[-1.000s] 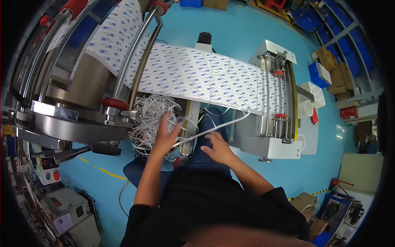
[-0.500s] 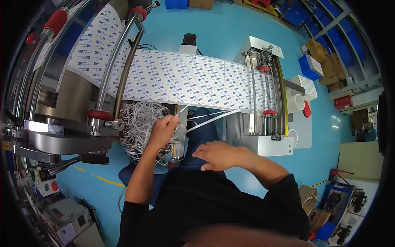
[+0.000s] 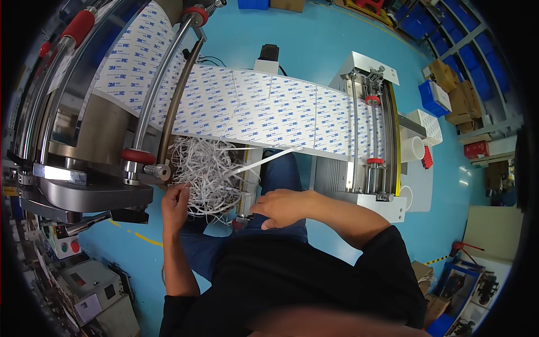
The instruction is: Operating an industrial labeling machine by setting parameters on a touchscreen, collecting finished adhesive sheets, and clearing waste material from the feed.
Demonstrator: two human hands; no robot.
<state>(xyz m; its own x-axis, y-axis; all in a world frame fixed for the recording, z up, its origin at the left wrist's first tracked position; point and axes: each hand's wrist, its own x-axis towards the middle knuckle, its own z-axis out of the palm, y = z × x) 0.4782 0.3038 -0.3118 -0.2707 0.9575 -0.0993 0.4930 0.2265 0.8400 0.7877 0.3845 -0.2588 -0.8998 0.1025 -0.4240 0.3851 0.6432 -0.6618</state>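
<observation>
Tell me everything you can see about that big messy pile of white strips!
The pile of white strips is a loose, springy-looking tangle of thin, curly ribbons, perhaps paper. It bulges in a roundish heap, with loops poking out. It lies below the near edge of the printed sheet. One straighter strip slants from its right side up to that edge. The left hand is at its lower left; whether it pinches a strip is unclear.

Whether the left hand [image 3: 176,203] pinched anything was too small to tell. The tangled strips [image 3: 205,180] hid whatever lay beneath them. The upper edge cut off 1 cardboard box [image 3: 286,5]; a shape [image 3: 331,323] at the bottom was blurred.
</observation>
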